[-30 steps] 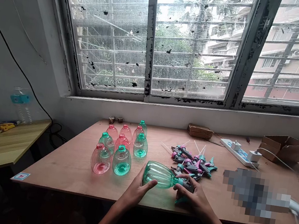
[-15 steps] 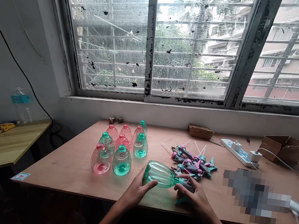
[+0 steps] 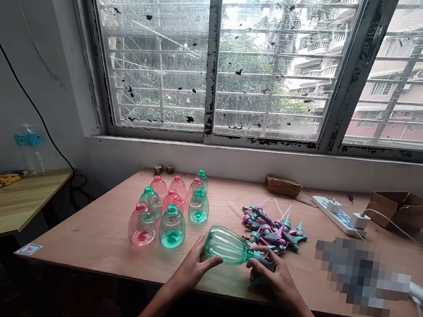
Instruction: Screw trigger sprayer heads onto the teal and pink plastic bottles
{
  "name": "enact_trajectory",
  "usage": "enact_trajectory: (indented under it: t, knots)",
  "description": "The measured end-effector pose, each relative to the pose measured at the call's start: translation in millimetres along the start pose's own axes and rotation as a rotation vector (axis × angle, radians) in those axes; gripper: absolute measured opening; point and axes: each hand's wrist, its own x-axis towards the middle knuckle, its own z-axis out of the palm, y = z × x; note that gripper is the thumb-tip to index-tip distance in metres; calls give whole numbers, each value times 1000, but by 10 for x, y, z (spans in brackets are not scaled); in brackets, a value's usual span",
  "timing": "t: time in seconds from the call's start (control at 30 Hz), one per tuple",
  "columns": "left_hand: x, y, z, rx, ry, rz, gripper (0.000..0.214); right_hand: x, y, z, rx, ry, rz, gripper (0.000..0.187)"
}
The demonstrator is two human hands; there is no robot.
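Observation:
A clear green plastic bottle lies on its side in the air above the table's front edge, its neck toward the right. My left hand is closed around the bottle's base end. At the neck, my right hand grips a grey and teal trigger spray head, which meets the bottle's mouth; my fingers partly hide it. Just behind my right hand lies a pile of purple, grey and teal spray heads with thin clear tubes. To the left stand several open bottles, pink and green.
A white power strip with plugs and an open cardboard box sit at the back right. A small brown carton lies by the wall. Blurred grey items are at right. A wooden side table stands left.
Both hands stay almost in place on the bottle and spray head. My right fingers shift very slightly at the neck; the other things have not moved.

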Motion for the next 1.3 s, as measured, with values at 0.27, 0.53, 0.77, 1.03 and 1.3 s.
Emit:
enact_trajectory:
  t: [0.27,0.53,0.77,1.03,1.3]
  knots:
    - [-11,-42,5,-47,-15,-23,86,-7,-16,6,9,-10,7,43]
    - [3,-13,9,-19,-8,-5,78,-3,-15,-8,-40,-15,-10,41]
    - [-19,-29,6,-2,20,-41,81,-2,5,-9,-25,-33,-8,41]
    - [-13,-27,9,25,-3,-4,89,1,-34,10,-4,2,-5,43]
    - [-16,-59,5,36,-5,1,74,-2,0,-6,-38,-15,-23,40]
